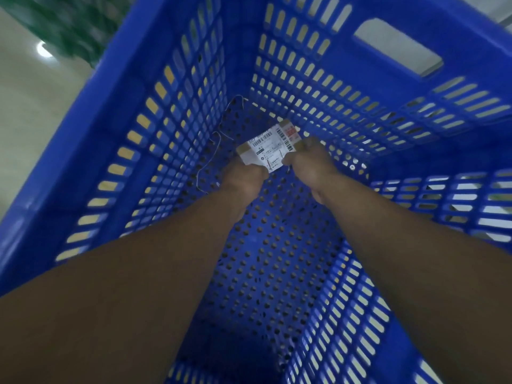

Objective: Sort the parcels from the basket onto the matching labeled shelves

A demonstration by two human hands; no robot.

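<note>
Head view, looking down into the basket. Both bare forearms enter from the lower edge and run down and away, converging toward the far end of the basket's perforated bottom (277, 245).

The left hand (245, 177) has its fingers curled against the near-left corner of the parcel (270, 148) and grips it there. The right hand (309, 162) holds the parcel's right edge, with the thumb laid on the white label (261, 152) and the fingers wrapped round the side. Neither hand is spread.

The parcel is a small brown carton lying flat with its label up, turned at a slant to the basket walls. It sits near the far corner of the bottom. Whether it rests on the bottom or is raised off it cannot be told.

A thin white thread (214, 151) lies loose on the bottom just left of the left hand.

The blue slotted walls (194, 92) rise steeply on all sides, close behind the parcel and wider toward the viewer. A handle opening (396, 48) pierces the far wall near the rim. Pale floor (25, 106) shows outside at left.
</note>
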